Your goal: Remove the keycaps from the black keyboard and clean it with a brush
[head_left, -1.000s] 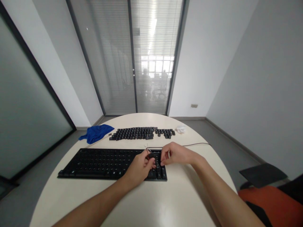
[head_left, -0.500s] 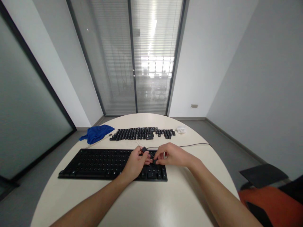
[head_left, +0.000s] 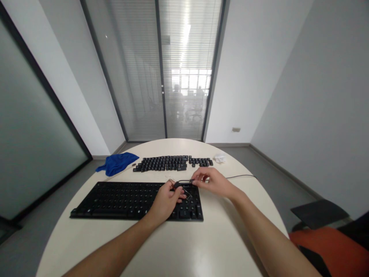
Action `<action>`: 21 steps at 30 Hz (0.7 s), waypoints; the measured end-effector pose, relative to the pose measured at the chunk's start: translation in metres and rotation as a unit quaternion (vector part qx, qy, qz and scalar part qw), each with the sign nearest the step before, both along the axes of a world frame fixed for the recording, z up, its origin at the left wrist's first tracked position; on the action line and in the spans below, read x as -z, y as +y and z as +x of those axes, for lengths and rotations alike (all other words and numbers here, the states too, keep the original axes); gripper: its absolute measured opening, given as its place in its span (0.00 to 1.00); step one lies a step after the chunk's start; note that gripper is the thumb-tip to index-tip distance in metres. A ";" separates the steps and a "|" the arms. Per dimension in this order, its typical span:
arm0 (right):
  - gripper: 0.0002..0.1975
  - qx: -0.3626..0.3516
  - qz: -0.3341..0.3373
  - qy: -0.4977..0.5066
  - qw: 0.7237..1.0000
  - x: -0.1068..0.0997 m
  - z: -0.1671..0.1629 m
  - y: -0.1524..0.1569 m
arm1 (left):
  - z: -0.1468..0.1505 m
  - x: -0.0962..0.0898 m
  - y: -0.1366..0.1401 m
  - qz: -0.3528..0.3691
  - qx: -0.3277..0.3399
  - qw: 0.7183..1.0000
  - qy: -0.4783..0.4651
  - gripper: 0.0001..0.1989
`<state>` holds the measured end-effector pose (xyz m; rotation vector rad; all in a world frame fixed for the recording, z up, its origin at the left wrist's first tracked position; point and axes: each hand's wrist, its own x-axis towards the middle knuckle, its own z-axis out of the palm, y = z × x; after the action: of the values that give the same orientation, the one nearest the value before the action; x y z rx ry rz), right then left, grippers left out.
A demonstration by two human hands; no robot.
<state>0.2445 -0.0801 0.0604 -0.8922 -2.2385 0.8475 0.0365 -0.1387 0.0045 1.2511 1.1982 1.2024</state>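
Note:
A black keyboard lies across the table in front of me; most of its keycaps are off, while some stay on at the lower right. My left hand is closed around a wire keycap puller, resting over the keyboard's right part. The puller's dark handle sticks up past the fingers and its thin wires point toward the number pad. My right hand pinches a small black keycap at its fingertips, above the keyboard's top right edge. Beyond both hands, loose keycaps are laid out in rows in keyboard order.
A blue cloth lies at the back left, beside a thin stick with a dark tip. Crumpled white tissue sits at the back right. A black cable crosses the table's right side. An orange chair stands at the right.
My right hand has moved up and away from the puller's wires, carrying the small keycap toward the loose keycaps. My left hand stays in about the same place with the puller.

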 end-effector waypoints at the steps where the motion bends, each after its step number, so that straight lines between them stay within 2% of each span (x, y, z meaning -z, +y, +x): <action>1: 0.11 0.030 0.014 0.007 0.999 0.003 0.007 0.006 | 0.000 0.000 0.000 -0.002 0.001 1.000 -0.002 0.21; 5: 0.13 0.169 0.058 0.013 0.984 0.021 0.040 0.034 | 0.001 0.000 0.000 -0.007 0.003 1.000 0.001 0.20; 10: 0.11 0.276 0.087 -0.050 0.956 0.042 0.060 0.052 | 0.001 -0.002 -0.001 -0.009 0.003 1.000 -0.006 0.21; 15: 0.10 0.339 0.064 -0.119 0.931 0.052 0.059 0.055 | 0.000 -0.002 -0.002 -0.008 0.006 1.000 -0.009 0.21; 21: 0.09 0.355 0.051 -0.144 0.922 0.059 0.060 0.060 | -0.001 -0.001 -0.002 -0.005 0.007 1.000 -0.012 0.21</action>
<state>0.3048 -0.0202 0.0015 -1.7117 -1.9163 0.2668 0.0358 -0.1409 0.0054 1.2336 1.1748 1.1971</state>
